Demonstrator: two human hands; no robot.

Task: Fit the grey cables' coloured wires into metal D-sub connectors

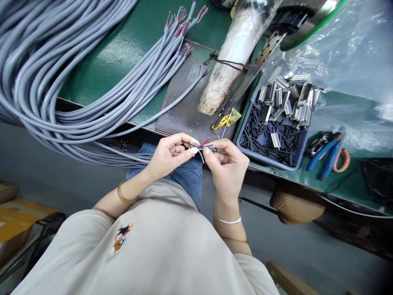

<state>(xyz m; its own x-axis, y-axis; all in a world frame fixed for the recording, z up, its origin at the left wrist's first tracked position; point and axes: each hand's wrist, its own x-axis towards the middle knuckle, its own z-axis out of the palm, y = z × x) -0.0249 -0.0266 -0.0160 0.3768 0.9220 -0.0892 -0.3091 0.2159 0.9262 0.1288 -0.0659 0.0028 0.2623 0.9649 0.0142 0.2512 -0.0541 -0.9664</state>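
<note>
Between my two hands, over my lap at the bench edge, are the thin coloured wires (204, 142) of a stripped cable end: red, blue, green and white strands show. My left hand (170, 153) is closed, thumb and index finger pinching the cable at the base of the fanned wires. The fingers of my right hand (227, 162) pinch some of the wire ends from the other side. A white strand hangs loose between them. Many grey cables (132, 102) lie in a thick bundle at the left, their stripped ends fanned at the top.
A blue bin (285, 162) at the right holds metal connectors (288, 100) and short black tubes (260, 135). Beside it lie blue-handled pliers (330, 153). A wrapped white cylinder (229, 61) and a dark metal rod (248, 78) lean over the grey plate (181, 106). Boxes (21, 217) stand lower left.
</note>
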